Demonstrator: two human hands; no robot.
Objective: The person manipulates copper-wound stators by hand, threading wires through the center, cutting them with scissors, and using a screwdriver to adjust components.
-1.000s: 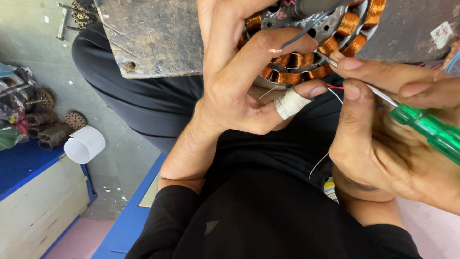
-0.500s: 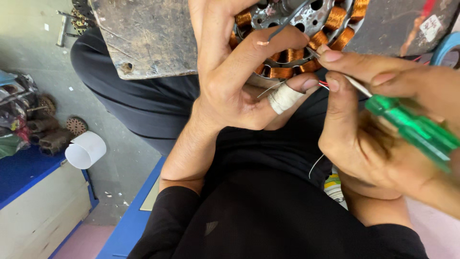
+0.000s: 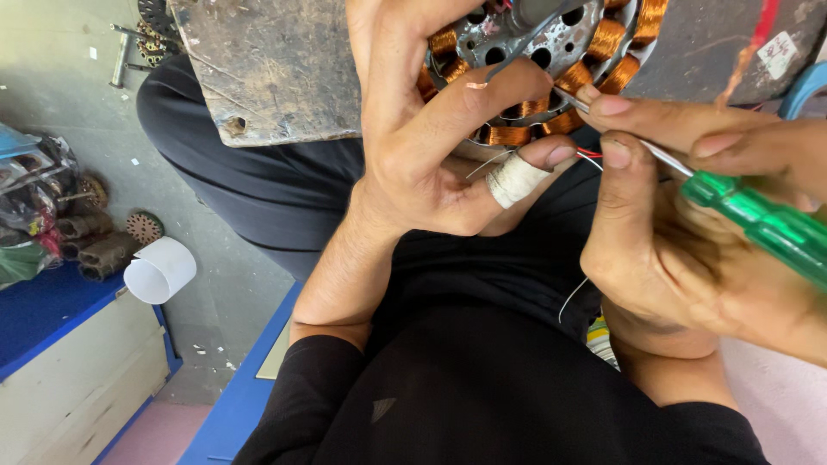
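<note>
The left hand [image 3: 431,146] fingers clamp the stator [image 3: 551,60]; right hand [image 3: 689,232] fingers pinching the screwdriver [image 3: 758,224] should pry gently beside the windings.

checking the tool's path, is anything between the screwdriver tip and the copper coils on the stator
Nothing visible does. The right hand holds the green-handled screwdriver with its shaft already at the copper coils on the stator. The left hand grips the stator beside that spot, its taped finger just below.

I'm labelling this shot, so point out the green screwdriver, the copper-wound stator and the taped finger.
green screwdriver [image 3: 758,226]: head view, on its translucent handle.
copper-wound stator [image 3: 551,47]: head view, on the grey metal core.
taped finger [image 3: 514,179]: head view, on the white tape wrap.
</note>
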